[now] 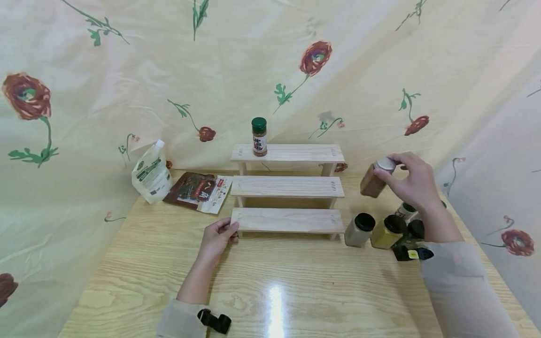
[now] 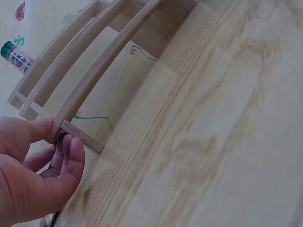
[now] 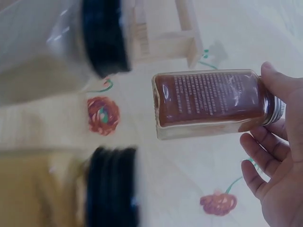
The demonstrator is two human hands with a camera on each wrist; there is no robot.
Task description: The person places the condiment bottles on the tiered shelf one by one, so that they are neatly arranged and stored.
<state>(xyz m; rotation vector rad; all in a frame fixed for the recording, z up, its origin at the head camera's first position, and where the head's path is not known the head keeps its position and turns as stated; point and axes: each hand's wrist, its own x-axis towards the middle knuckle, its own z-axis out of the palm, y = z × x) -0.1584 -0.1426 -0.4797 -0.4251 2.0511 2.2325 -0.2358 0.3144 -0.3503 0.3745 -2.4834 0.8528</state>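
Observation:
My right hand (image 1: 412,180) holds a square glass spice jar (image 1: 373,182) by its silver lid, tilted, above the table right of the wooden rack. Reddish-brown powder fills this jar, and the right wrist view shows printed text on its side. With thumb and curled fingers, my left hand (image 1: 217,239) grips the left end of the three-tier wooden rack (image 1: 287,220) at its lowest tier. On the top tier, toward the left, stands a green-capped spice bottle (image 1: 259,137). The two lower tiers carry nothing.
Right of the rack stand a black-lidded jar of pale powder (image 1: 359,230), a black-lidded jar of yellow powder (image 1: 387,232) and other jars partly behind my right wrist. A white spouted pouch (image 1: 152,172) and a brown spice packet (image 1: 198,191) lie left.

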